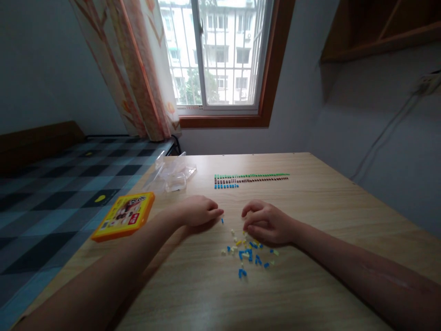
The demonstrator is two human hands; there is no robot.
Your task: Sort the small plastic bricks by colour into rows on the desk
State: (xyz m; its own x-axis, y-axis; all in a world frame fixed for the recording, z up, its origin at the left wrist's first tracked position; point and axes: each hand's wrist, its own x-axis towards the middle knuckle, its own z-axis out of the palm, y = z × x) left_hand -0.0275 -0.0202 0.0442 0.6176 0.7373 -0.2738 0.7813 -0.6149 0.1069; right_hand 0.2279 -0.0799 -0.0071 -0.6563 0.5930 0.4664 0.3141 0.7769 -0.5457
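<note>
My left hand (201, 211) rests low over the table, its fingers bent and pressed together, so what they hold, if anything, is hidden. Just below its fingertips lies a small blue brick (222, 221). Across from it, my right hand (267, 224) has loosely bent fingers, with a gap between thumb and forefinger and nothing visible in it. Under and in front of that hand spreads a loose pile of tiny blue bricks (258, 260), with cream and yellow pieces among them. Farther back run a green row (251, 175), a dark brown row (251, 180) and a shorter blue row (226, 186) of bricks.
An orange-yellow box (126, 216) with a printed lid lies at the table's left edge. Behind it stand clear plastic containers (176, 172). A bed with a checked cover (44, 184) adjoins the wooden table (193, 285) on the left. A window is behind.
</note>
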